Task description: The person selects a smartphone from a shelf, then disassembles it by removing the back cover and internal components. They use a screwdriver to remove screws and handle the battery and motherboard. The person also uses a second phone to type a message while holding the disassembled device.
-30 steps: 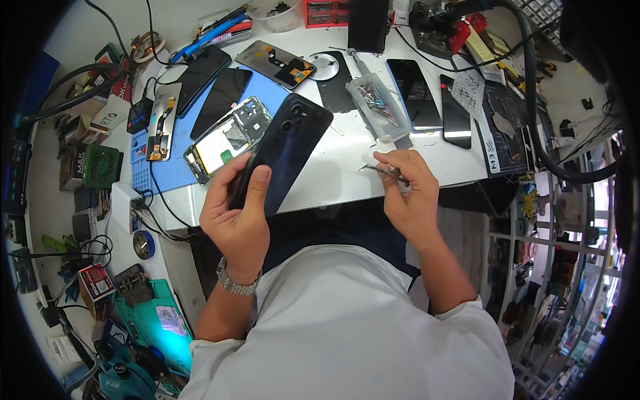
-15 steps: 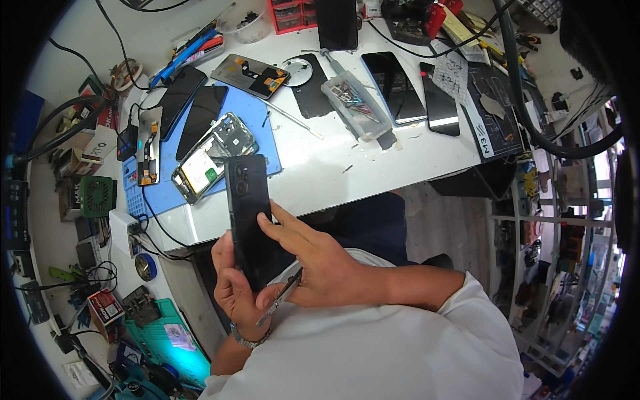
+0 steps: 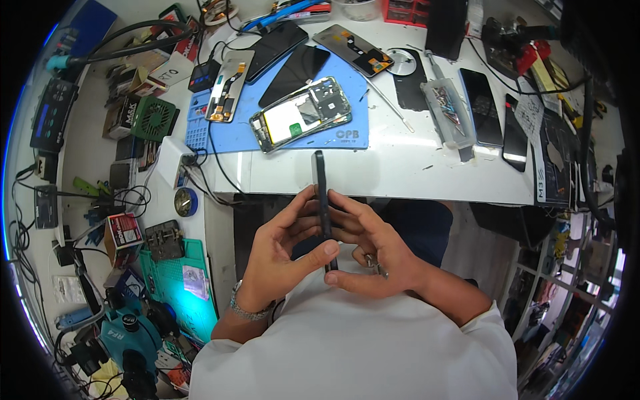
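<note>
A dark smartphone [image 3: 323, 207] is held upright on its long edge above my lap, so its narrow side faces up. My left hand [image 3: 277, 250] closes on one face of it, with the thumb near the lower end. Against the other face press the fingers and thumb of my right hand [image 3: 387, 253]. A slim metal tool [image 3: 380, 268], mostly hidden, is also tucked in my right hand. Beyond the hands, an opened phone [image 3: 300, 115] with its inner parts bare lies on a blue work mat [image 3: 233, 137].
Loose screen panels [image 3: 230, 87], a white-tipped stick [image 3: 390, 103] and a clear box of small tools [image 3: 445, 113] lie on the white bench [image 3: 400, 180]. More phones [image 3: 480, 107] are at its right. A teal microscope [image 3: 130, 340] stands at lower left.
The phone has turned from showing its back to edge-on, and moved rightward in the picture. Both hands now flank it. The view has shifted, bringing the bench lower at right.
</note>
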Demonstrator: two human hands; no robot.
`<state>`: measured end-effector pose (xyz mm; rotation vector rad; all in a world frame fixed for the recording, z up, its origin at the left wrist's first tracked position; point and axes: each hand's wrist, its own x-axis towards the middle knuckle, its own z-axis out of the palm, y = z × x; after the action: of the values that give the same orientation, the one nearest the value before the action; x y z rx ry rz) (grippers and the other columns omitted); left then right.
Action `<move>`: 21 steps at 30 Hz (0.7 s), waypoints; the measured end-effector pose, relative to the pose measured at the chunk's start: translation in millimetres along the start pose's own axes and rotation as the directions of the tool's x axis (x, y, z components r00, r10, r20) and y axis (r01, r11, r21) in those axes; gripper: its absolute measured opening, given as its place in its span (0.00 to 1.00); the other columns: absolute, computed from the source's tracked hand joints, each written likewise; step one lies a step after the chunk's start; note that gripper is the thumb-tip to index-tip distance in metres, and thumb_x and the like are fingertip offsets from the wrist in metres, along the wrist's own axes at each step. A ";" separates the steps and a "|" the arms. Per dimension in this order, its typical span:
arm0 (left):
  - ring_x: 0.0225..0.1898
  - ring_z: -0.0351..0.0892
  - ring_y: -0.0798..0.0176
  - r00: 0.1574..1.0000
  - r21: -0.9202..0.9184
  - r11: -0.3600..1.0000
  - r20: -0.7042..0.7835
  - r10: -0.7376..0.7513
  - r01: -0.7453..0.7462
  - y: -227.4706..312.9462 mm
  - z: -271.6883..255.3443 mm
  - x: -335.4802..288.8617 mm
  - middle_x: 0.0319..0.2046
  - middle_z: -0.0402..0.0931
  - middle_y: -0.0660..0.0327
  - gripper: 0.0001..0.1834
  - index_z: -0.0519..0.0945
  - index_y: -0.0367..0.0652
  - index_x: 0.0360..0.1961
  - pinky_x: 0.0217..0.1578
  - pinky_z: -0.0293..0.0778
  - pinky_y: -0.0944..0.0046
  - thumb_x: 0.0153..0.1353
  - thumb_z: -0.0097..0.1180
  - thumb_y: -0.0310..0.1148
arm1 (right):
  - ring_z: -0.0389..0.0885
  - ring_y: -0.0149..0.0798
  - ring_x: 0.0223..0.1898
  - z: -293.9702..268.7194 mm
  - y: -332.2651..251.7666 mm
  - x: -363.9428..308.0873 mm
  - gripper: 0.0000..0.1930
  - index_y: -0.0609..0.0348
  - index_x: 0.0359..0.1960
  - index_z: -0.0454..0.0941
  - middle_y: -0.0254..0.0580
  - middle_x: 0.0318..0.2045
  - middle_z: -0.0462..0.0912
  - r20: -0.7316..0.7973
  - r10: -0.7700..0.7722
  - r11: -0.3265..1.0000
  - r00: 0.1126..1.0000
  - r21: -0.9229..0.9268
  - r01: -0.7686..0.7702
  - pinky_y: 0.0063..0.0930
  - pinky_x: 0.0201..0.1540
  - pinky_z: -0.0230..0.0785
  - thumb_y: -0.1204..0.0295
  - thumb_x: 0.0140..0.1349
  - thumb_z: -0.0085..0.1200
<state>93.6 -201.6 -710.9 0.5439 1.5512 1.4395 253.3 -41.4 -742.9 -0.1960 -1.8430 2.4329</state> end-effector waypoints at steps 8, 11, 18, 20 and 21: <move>0.57 0.89 0.59 0.996 -0.072 0.995 -0.038 -0.077 0.074 -1.3 -3.8 -3.6 0.64 0.80 0.44 0.53 0.63 0.25 0.81 0.54 0.89 0.60 0.60 0.82 0.26 | 0.79 0.39 0.72 0.0 5.9 4.3 0.56 0.56 0.89 0.38 0.59 0.78 0.72 0.122 0.043 0.992 0.992 0.116 -0.057 0.14 0.32 0.64 0.81 0.69 0.68; 0.56 0.89 0.60 0.996 -0.088 0.992 -0.025 -0.091 0.089 -3.3 -6.9 -2.4 0.65 0.80 0.42 0.53 0.62 0.23 0.80 0.51 0.91 0.63 0.59 0.81 0.23 | 0.83 0.30 0.63 -3.6 3.9 4.6 0.55 0.57 0.89 0.39 0.58 0.75 0.74 0.156 0.086 0.991 0.984 0.092 -0.101 0.14 0.33 0.66 0.82 0.69 0.66; 0.53 0.90 0.58 0.991 -0.112 0.986 -0.048 -0.127 0.120 -14.0 -13.0 -5.1 0.65 0.81 0.44 0.48 0.69 0.28 0.79 0.52 0.90 0.59 0.57 0.77 0.17 | 0.82 0.24 0.47 -2.5 16.4 2.7 0.51 0.59 0.88 0.38 0.56 0.67 0.79 0.169 0.091 0.960 0.981 0.248 -0.132 0.21 0.43 0.75 0.87 0.68 0.55; 0.52 0.90 0.59 0.991 -0.118 0.986 -0.055 -0.123 0.116 -14.9 -12.8 -5.7 0.65 0.82 0.45 0.48 0.69 0.29 0.79 0.52 0.89 0.60 0.57 0.77 0.17 | 0.83 0.26 0.48 -4.3 22.0 3.7 0.51 0.60 0.88 0.38 0.57 0.67 0.79 0.173 0.083 0.958 0.981 0.257 -0.127 0.24 0.46 0.77 0.88 0.67 0.52; 0.52 0.90 0.60 0.991 -0.121 0.986 -0.059 -0.121 0.113 -15.2 -12.7 -6.0 0.64 0.82 0.45 0.48 0.69 0.29 0.79 0.52 0.89 0.61 0.57 0.77 0.17 | 0.83 0.26 0.49 -3.7 21.2 3.6 0.51 0.60 0.88 0.38 0.57 0.67 0.79 0.168 0.086 0.955 0.982 0.267 -0.129 0.24 0.46 0.77 0.88 0.67 0.52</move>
<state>89.8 -216.6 -724.6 0.3323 1.5133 1.4601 250.6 -43.1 -764.5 -0.0915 -1.5542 2.8208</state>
